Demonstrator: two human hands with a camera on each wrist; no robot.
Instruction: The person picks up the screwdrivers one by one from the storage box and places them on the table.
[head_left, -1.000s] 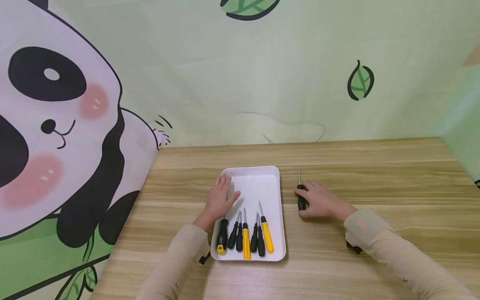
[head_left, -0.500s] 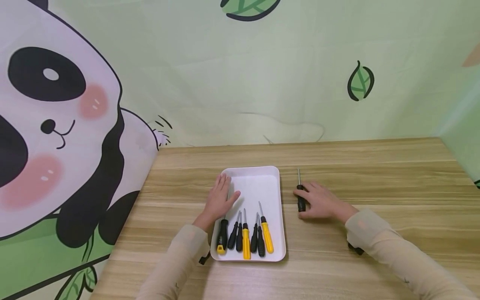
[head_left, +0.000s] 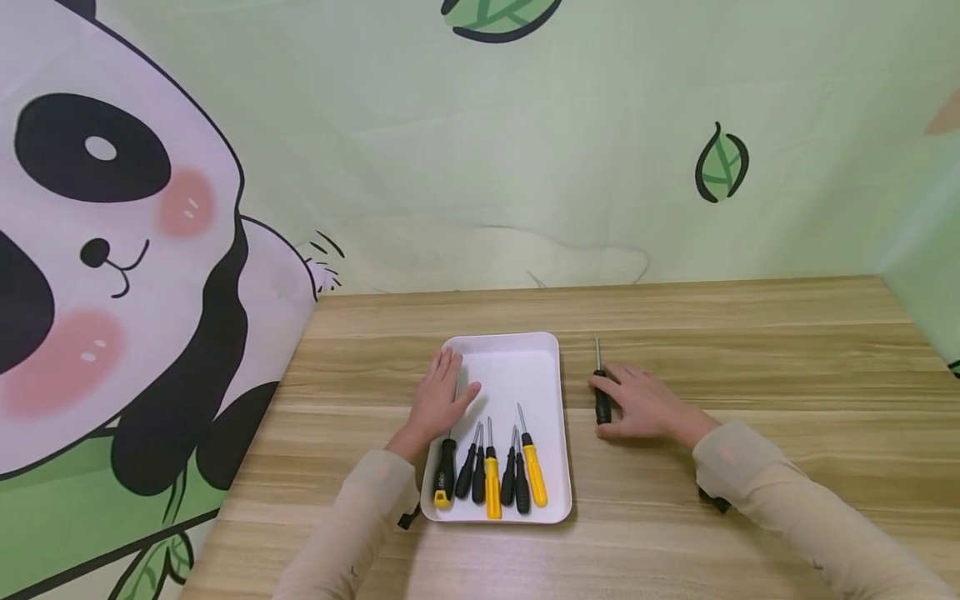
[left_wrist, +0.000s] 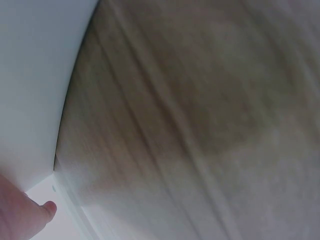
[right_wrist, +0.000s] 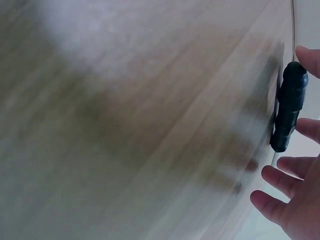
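In the head view, my left hand (head_left: pixel 435 400) rests over the left rim of a white tray (head_left: pixel 510 358), fingers straight and thumb out over its inside. It partly covers the shaft of a large black screwdriver with a yellow end (head_left: pixel 444 471). My right hand (head_left: pixel 645 402) lies over a black-handled screwdriver (head_left: pixel 602 400) on the table right of the tray. Its index finger crosses the handle and the thumb is by the butt end. In the right wrist view, the black handle (right_wrist: pixel 290 107) lies beside the spread thumb and fingers. The left wrist view shows only a fingertip (left_wrist: pixel 45 212).
Several smaller screwdrivers lie in the tray's near half, tips pointing away: yellow ones (head_left: pixel 492 487) (head_left: pixel 535 475) and black ones (head_left: pixel 522 487). The wooden table (head_left: pixel 675 533) meets a green printed backdrop (head_left: pixel 570 167) at its far edge.
The right hand shifts very slightly over the screwdriver. The left hand, the tray and the screwdrivers in it keep their places.
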